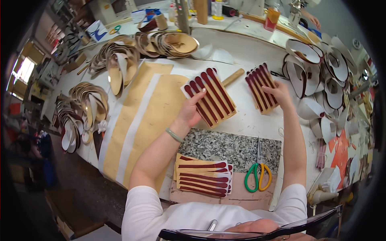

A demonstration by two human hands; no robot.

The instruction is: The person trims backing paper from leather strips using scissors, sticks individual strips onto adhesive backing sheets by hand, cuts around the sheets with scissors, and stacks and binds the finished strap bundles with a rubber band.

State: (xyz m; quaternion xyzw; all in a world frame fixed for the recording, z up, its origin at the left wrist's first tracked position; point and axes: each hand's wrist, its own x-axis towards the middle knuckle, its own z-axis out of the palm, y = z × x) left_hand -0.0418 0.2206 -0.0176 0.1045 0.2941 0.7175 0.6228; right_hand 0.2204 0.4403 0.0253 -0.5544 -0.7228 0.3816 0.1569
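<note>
My left hand (189, 112) grips a panel of dark red strips with rounded ends on tan backing (211, 98), thumb on top. A similar, smaller-looking bundle of strips (257, 90) is held in my right hand (280, 94), farther right above the white table. Between the two, a wooden stick (233, 77) lies on the tabletop, partly behind the left panel. Nearer my body, more red-and-tan strips (203, 176) lie in overlapping pieces at the board's left. Scissors (259, 160) with one green and one yellow handle rest to their right, blades pointing away.
A speckled stone slab (225, 146) lies under my forearms. Long tan sheets (161, 92) with white bands cover the table's left. Bundles of curved shoe-like pieces (173, 43) stand at the back and left (90, 100). White looped pieces (335, 72) crowd the right. Another person's hand (311, 19) shows far right.
</note>
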